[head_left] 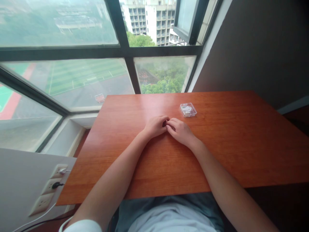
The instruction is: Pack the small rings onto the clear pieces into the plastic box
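Note:
My left hand [156, 126] and my right hand [180, 130] meet fingertip to fingertip over the middle of the brown wooden table [164, 167]. Both have their fingers curled and closed. Anything small between the fingertips is hidden from me. Just beyond my right hand lies a small clear plastic box [188, 110] with whitish pieces inside; neither hand touches it. What the pieces are is too small to tell.
Large windows with dark frames [91, 53] rise behind the table's far and left sides. A grey wall [243, 51] stands at the right. Low on the left, wall sockets [49, 186] hold plugs with cables beside the table edge.

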`<state>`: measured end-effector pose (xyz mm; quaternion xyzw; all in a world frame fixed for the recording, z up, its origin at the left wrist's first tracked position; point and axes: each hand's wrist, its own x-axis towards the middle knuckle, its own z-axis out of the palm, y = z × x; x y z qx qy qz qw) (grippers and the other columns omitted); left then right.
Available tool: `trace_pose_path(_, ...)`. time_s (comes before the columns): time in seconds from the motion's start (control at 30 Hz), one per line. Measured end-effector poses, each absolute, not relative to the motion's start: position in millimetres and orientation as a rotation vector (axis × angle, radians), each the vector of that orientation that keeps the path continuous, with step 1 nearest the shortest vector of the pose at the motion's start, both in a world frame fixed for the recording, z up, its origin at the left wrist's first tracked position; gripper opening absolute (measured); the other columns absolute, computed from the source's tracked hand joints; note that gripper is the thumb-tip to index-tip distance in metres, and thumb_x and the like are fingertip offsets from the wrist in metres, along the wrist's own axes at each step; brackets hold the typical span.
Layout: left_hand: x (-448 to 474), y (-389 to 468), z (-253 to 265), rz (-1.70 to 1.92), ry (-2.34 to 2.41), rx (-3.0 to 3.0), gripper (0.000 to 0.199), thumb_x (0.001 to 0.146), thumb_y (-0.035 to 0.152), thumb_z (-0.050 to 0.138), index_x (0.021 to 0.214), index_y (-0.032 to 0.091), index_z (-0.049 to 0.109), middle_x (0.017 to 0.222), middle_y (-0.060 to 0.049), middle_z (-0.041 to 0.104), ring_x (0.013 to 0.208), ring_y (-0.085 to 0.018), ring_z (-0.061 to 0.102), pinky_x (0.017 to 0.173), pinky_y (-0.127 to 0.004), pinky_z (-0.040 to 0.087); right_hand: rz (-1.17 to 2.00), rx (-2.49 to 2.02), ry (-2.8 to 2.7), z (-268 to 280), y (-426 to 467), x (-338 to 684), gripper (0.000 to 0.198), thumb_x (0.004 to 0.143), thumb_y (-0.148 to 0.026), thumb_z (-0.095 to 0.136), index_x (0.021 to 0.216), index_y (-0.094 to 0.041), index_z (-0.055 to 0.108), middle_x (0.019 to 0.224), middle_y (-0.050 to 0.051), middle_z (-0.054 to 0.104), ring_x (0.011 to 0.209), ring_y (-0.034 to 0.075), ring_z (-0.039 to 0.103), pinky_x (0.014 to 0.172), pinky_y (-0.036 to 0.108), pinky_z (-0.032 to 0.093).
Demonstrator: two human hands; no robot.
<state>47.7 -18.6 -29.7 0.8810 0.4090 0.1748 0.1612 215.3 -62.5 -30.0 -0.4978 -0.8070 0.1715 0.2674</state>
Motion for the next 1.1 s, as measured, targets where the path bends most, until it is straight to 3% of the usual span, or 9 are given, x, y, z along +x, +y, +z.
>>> trace_pose_path(1.1, 46.5, -18.5, -31.3, 0.476, 1.174, 2.525, 0.021, 0.079, 0.024, 0.055, 0.098, 0.021, 0.063, 0.092, -0.002, 0.070, 0.082, -0.018, 0.063, 0.068, -0.027, 0.044, 0.475, -1.329, -2.183, -31.8, -62.1, 215.8, 0.020, 0.092, -0.022, 0.049, 0.099, -0.023, 0.068, 0.104, 0.005, 0.066, 0.094, 0.019, 0.062, 0.085, 0.029, 0.047)
